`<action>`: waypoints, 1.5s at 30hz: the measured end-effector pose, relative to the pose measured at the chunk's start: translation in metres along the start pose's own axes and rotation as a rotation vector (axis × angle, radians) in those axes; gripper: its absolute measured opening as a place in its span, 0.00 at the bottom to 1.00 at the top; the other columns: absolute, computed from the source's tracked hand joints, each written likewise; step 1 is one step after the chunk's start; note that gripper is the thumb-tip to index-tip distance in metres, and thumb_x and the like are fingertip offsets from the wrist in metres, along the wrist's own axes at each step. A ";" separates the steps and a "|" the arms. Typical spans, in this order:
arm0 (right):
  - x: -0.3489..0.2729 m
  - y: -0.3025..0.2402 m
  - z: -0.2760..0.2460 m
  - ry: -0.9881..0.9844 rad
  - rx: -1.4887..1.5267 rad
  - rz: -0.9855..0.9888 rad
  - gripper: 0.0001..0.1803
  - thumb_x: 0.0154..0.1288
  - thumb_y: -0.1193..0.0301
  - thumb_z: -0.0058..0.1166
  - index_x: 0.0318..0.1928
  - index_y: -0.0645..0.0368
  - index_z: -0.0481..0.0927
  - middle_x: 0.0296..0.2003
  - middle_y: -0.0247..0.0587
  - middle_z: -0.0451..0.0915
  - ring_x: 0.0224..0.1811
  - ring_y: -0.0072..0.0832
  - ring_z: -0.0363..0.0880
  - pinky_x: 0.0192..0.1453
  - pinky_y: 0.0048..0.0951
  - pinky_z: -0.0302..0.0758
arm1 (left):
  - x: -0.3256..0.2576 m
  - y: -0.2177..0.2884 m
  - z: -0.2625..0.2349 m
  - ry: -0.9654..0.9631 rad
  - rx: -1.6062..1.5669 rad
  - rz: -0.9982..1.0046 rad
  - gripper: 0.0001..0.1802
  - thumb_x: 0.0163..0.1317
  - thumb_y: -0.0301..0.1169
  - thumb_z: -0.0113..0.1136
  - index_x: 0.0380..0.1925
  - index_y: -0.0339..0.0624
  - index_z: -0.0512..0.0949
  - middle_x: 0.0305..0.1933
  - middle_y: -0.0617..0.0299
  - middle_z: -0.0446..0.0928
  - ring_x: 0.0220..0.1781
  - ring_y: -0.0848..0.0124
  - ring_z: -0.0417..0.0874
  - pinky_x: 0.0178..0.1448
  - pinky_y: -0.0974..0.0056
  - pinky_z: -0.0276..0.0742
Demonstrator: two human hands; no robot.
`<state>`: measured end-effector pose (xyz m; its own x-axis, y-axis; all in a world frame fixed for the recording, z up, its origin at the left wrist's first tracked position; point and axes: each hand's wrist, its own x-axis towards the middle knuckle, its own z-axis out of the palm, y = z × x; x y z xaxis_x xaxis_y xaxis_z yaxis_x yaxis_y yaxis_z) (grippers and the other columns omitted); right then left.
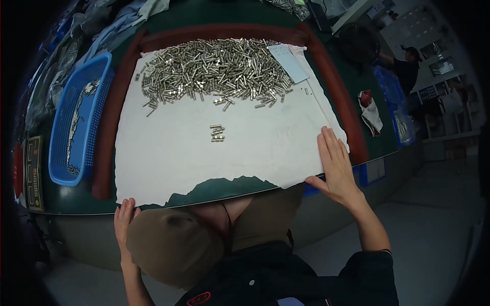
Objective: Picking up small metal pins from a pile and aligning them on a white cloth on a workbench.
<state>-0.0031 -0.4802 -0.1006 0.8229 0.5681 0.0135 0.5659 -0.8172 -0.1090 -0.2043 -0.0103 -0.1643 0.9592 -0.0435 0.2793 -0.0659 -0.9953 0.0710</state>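
Observation:
A white cloth (168,158) lies spread over the green table, with a wide heap of small silver metal pins (214,69) along its far side. A few pins (217,132) sit apart in a tight row near the cloth's middle. My right hand (337,166) lies flat with fingers apart on the cloth's near right corner. My left hand (124,219) rests at the table's front edge by the cloth's near left corner, fingers extended. Neither hand holds anything.
A dark red padded rim (109,132) frames the cloth on three sides. A blue plastic basket (76,122) with metal parts stands at the left. A slip of paper (288,61) lies on the heap's right end. A red-white rag (371,109) lies right. Another person (406,69) stands far right.

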 end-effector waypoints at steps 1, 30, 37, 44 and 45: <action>-0.008 -0.003 -0.005 0.001 0.000 -0.009 0.50 0.58 0.50 0.62 0.70 0.70 0.55 0.71 0.61 0.54 0.75 0.53 0.52 0.75 0.53 0.50 | -0.002 0.002 -0.006 -0.014 -0.070 -0.025 0.20 0.65 0.29 0.56 0.58 0.40 0.76 0.64 0.55 0.74 0.68 0.55 0.72 0.70 0.46 0.65; 0.146 -0.102 0.025 0.288 0.452 -0.314 0.03 0.52 0.76 0.63 0.28 0.60 0.81 0.26 0.38 0.76 0.31 0.36 0.76 0.35 0.35 0.72 | 0.226 0.084 0.027 -0.117 -0.771 0.287 0.15 0.52 0.28 0.66 0.40 0.35 0.77 0.36 0.54 0.72 0.41 0.57 0.76 0.46 0.57 0.73; 0.147 -0.100 0.032 0.318 0.482 -0.301 0.03 0.52 0.78 0.62 0.28 0.60 0.80 0.27 0.38 0.75 0.33 0.37 0.75 0.37 0.36 0.71 | 0.223 0.086 0.035 -0.004 -0.795 0.289 0.13 0.50 0.27 0.66 0.36 0.37 0.77 0.35 0.55 0.72 0.39 0.59 0.76 0.42 0.59 0.73; 0.141 -0.096 0.033 0.315 0.520 -0.330 0.08 0.52 0.75 0.63 0.35 0.60 0.82 0.33 0.39 0.77 0.37 0.37 0.75 0.41 0.36 0.71 | 0.221 0.084 0.031 0.003 -0.807 0.283 0.12 0.51 0.24 0.64 0.37 0.36 0.77 0.35 0.56 0.73 0.38 0.62 0.77 0.42 0.61 0.74; 0.141 -0.097 0.030 0.357 0.452 -0.391 0.16 0.53 0.71 0.64 0.43 0.61 0.80 0.41 0.42 0.76 0.44 0.39 0.75 0.46 0.38 0.70 | 0.221 0.081 0.030 0.035 -0.799 0.230 0.12 0.51 0.23 0.63 0.37 0.36 0.77 0.35 0.56 0.74 0.36 0.63 0.77 0.41 0.62 0.75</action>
<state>0.0558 -0.3179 -0.1177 0.5732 0.6825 0.4535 0.8111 -0.3943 -0.4320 0.0110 -0.1029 -0.1257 0.8896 -0.2224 0.3989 -0.4474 -0.6004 0.6628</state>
